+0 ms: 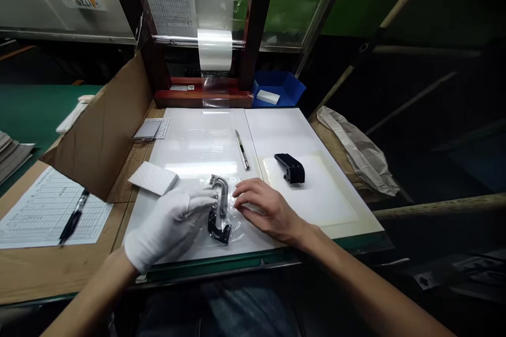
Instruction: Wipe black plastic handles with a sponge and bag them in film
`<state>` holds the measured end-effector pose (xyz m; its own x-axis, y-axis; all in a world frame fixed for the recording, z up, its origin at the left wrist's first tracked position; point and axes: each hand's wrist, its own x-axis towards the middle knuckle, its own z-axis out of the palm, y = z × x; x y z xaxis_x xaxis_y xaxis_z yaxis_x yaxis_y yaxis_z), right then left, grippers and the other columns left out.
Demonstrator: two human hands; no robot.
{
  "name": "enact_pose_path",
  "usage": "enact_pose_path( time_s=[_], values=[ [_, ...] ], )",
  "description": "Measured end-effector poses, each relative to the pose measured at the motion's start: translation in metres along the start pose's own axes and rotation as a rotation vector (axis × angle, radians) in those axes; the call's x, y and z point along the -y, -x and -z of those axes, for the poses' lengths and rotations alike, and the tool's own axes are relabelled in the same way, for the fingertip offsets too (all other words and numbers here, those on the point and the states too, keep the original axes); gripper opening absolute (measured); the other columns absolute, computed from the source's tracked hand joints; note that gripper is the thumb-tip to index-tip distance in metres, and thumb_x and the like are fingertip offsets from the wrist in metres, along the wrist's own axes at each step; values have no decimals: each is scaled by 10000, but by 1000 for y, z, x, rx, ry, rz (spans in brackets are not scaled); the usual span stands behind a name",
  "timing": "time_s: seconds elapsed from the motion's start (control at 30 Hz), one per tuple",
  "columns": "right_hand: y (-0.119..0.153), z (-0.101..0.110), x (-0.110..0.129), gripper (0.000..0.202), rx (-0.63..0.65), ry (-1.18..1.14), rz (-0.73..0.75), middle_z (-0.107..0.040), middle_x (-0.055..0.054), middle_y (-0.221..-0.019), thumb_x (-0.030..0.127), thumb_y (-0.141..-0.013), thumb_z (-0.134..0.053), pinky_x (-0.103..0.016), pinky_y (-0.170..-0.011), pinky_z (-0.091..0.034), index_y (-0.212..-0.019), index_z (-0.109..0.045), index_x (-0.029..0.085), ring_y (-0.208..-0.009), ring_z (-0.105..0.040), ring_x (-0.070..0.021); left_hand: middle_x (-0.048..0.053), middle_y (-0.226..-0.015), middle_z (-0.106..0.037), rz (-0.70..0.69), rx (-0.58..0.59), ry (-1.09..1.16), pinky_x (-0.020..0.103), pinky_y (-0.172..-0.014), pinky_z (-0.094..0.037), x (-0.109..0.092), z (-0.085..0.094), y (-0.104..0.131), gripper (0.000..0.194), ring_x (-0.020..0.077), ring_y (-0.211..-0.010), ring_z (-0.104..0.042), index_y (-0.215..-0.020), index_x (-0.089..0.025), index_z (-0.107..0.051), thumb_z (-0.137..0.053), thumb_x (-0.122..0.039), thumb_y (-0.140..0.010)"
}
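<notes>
A black curved part [220,221] lies in a clear plastic bag on the white work surface [190,142], between my hands. My left hand [169,221], in a white glove, is at the bag's left side, its fingers extended over the part's edge. On the other side my bare right hand [269,208] has its fingers slightly bent and apart, by the bag's right edge. Another black part [291,167] rests to the right, beyond my right hand. A white block [153,178] sits behind my gloved hand.
A cutter knife [242,150] lies mid-surface. A cardboard flap [103,131] stands at left, beside a form with a pen [75,216]. Behind are a film roll [215,50] and a blue bin [279,87]. A crumpled bag [358,150] is at right.
</notes>
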<state>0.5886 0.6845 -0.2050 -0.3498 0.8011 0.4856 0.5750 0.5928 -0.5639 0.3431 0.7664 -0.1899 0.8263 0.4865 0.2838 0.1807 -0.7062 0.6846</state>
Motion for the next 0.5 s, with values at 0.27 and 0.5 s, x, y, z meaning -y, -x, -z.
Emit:
enact_pose_path(
  time_s=[0.27, 0.5],
  values=[
    [30, -18, 14, 191, 0, 176, -13, -748, -46, -978, 55, -878, -576, -406, -894, -583, -893, -699, 200, -1017, -675, -212, 52, -1029, -781, 48, -13, -421, 351, -798, -586, -32, -16, 53, 223, 204, -860, -723, -963, -230, -741, -531, -290, -1009],
    [-18, -58, -3, 477, -94, 337, -375, -588, -195, -1433, 44, -961, -352, -552, -1170, -420, -1389, -563, 56, -1410, -494, -293, 154, -1496, -552, 334, -100, -430, 439, -1109, -478, -15, -48, -8, 457, 306, -1396, -498, -1446, -138, -510, -432, -277, -1018]
  ],
)
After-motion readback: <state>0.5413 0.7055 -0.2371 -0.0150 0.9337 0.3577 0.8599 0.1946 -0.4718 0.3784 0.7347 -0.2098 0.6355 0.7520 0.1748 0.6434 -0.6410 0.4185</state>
